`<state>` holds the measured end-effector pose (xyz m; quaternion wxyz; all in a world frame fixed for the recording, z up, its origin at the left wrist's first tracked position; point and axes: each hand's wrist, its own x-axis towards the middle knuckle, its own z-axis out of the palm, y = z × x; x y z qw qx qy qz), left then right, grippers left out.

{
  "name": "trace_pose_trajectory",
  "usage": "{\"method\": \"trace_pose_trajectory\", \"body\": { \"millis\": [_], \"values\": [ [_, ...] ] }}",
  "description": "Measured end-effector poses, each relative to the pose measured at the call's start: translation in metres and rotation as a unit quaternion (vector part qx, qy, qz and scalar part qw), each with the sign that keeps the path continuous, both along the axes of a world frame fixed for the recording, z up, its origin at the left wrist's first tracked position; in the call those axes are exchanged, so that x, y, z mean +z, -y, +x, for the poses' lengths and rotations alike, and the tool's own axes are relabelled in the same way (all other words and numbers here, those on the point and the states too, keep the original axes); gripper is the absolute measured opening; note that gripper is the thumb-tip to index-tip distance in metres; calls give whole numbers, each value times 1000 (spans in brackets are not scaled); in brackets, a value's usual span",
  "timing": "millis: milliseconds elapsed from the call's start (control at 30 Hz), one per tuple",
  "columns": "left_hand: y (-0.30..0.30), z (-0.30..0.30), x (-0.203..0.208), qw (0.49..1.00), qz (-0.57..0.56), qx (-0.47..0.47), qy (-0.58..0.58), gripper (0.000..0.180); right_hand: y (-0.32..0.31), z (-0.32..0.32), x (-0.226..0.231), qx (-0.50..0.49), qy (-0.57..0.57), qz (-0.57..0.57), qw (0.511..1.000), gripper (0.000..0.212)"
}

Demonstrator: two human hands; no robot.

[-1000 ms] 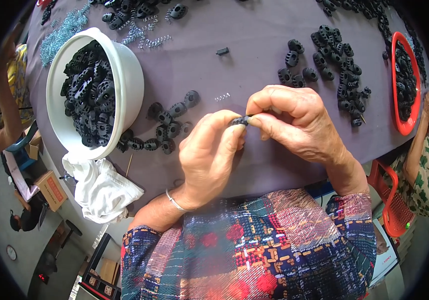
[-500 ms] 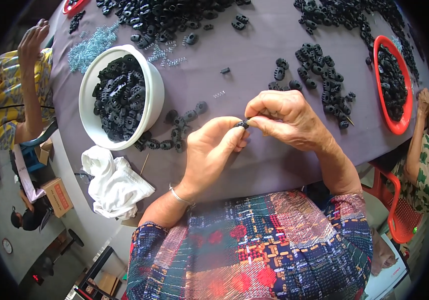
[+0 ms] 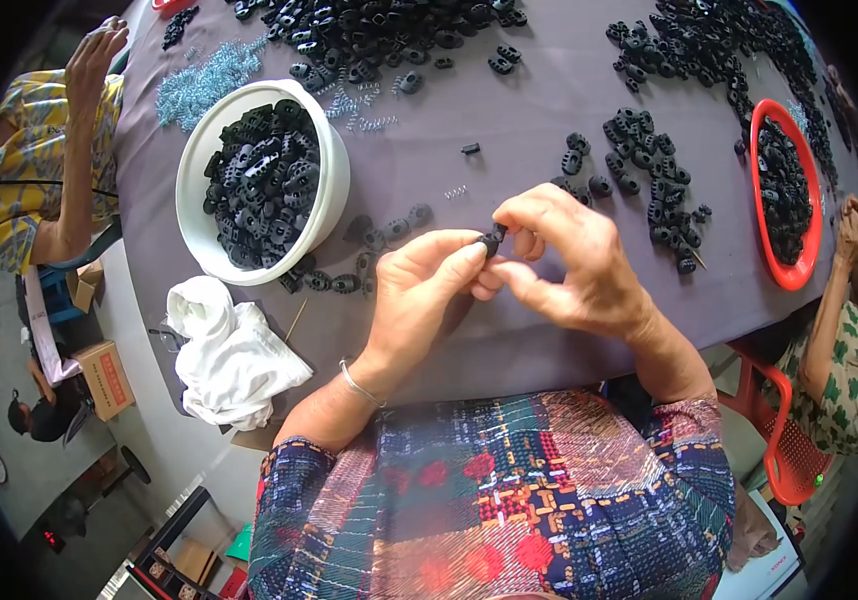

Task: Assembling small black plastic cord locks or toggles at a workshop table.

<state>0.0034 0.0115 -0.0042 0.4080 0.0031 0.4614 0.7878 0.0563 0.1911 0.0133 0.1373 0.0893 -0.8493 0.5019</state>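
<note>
Left hand (image 3: 419, 290): right of the white tub (image 3: 337, 185), on its near side; thumb and forefinger closed in a pinch on a small black part.
Right hand (image 3: 579, 262): farther right of the tub; thumb and forefinger parted, forefinger tip at the upper end of the same part. Cannot tell whether it grips.
Small black part (image 3: 492, 241): right of the tub, between the two hands, raised toward the wearer; finer detail hidden by fingers.
Tub contents: many black ribbed pieces (image 3: 264, 185), tub tilted in view.
Loose spring (image 3: 457, 192): on the tabletop (image 3: 399, 160), right of the tub.
Dark stub (image 3: 471, 149): also right of the tub, just beyond the spring.
Spring heap (image 3: 211, 85): beyond the tub, pale blue, tangled.
Big black heap (image 3: 379, 30): beyond the tub, to the right of the springs.
Black cluster (image 3: 664, 200): well right of the tub.
Red basin (image 3: 794, 280): at far right from the tub, black pieces inside.
White cloth (image 3: 234, 360): near side of the tub, crumpled.
Thin stick (image 3: 297, 320): below the tub, beside the cloth.
</note>
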Motion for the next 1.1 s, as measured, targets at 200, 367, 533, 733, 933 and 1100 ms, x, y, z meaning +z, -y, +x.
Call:
{"method": "trace_pose_trajectory", "body": {
  "millis": [200, 367, 533, 733, 933, 1100],
  "values": [
    [1, -1, 2, 998, -61, -14, -3, 17, 11, 6, -6, -37, -14, 39, 998, 35],
    [1, 0, 4, 1000, -16, -15, 13, 17, -3, 1, -2, 4, 48, -53, 997, 23],
    [-1, 1, 3, 996, -46, -53, -47, 16, -7, 3, 3, -15, 248, -267, 931, 9],
    [-2, 7, 2, 984, -93, -59, -137, 17, -16, -1, 7, 26, 334, -323, 885, 9],
    [-3, 7, 2, 989, -83, -24, -119, 17, -10, -2, 6, 1, 326, -372, 869, 7],
    [-3, 9, -2, 989, -80, 3, -124, 17, 4, 3, 3, -48, 250, -328, 910, 7]
  ]
}}
